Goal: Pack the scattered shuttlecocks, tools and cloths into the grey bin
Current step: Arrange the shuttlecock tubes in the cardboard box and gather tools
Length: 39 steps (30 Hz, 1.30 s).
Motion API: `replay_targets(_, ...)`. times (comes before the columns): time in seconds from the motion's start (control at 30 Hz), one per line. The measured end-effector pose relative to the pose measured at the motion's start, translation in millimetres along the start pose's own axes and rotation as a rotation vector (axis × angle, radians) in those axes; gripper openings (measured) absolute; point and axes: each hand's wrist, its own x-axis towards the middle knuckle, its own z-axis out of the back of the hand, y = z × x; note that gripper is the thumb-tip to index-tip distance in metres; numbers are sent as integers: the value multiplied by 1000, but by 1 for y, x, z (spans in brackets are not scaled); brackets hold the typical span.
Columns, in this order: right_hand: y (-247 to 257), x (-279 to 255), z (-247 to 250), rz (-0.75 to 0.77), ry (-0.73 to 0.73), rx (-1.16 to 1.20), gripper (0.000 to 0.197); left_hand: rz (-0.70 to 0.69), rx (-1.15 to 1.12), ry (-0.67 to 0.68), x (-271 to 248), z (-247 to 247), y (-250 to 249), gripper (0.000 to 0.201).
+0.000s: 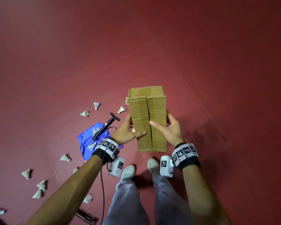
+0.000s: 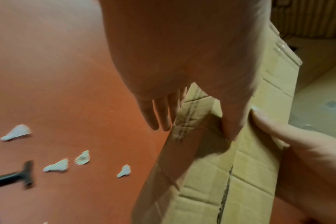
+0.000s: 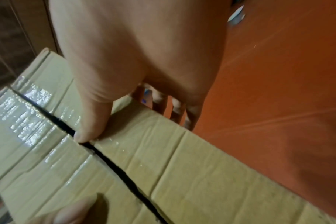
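Both hands hold a tall brown cardboard box point(image 1: 148, 117) above the red floor point(image 1: 217, 78). The left hand point(image 1: 128, 130) and the right hand point(image 1: 169, 129) each clamp it, thumb on the near face, fingers along the side. To the left lie scattered white feather shuttlecocks point(image 1: 84, 113), a black hand pump point(image 1: 105, 125) and a blue cloth point(image 1: 86, 140). No grey bin shows. I judge packing not yet begun; next, the box should be set down beside them and opened.

Your shuttlecocks point(image 1: 84, 113), white and feathered, lie scattered on the floor point(image 1: 217, 62) at your left, and one rests on the crumpled blue cloth point(image 1: 84, 139). The black pump point(image 1: 104, 127) lies slanted across that cloth, T-handle away from you. The brown cardboard box point(image 1: 157, 111), flaps closed, is gripped between your left hand point(image 1: 126, 132) and right hand point(image 1: 170, 129).
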Motion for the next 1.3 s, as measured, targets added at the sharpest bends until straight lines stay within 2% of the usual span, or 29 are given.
replay_targets(0.13,75,-76,34,67,-248,111,47,-165,91,57,-38,-7,-108,75)
replay_targets(0.23,108,-142,53,163,-432,188,31,-316,175,100,-74,-26,-172,71)
replay_targets(0.33,127,-212,72,228,-620,251,28,-482,319,182,-112,-57,-221,73)
replay_targets(0.4,130,-254,86,265,-727,271,46,-588,407,260,-138,-86,-245,74)
replay_targets(0.5,123,-311,114,272,-873,337,98,-747,510,372,-174,-138,-272,74)
replay_targets(0.73,61,-470,195,237,-1149,353,126,-1009,649,801,-270,-300,-301,90)
replay_targets(0.83,31,-551,236,221,-1237,336,149,-1025,634,926,-322,-381,-296,90)
replay_targets(0.9,10,-604,262,221,-1326,350,155,-1013,611,1018,-360,-436,-290,89)
replay_targets(1.1,-57,-753,319,197,-1602,442,136,-994,594,1288,-469,-584,-281,95)
replay_targets(1.2,-84,-810,340,247,-1700,494,125,-977,582,1385,-510,-644,-277,86)
replay_targets(1.3,-110,-861,362,292,-1760,507,120,-886,609,1494,-543,-704,-276,70)
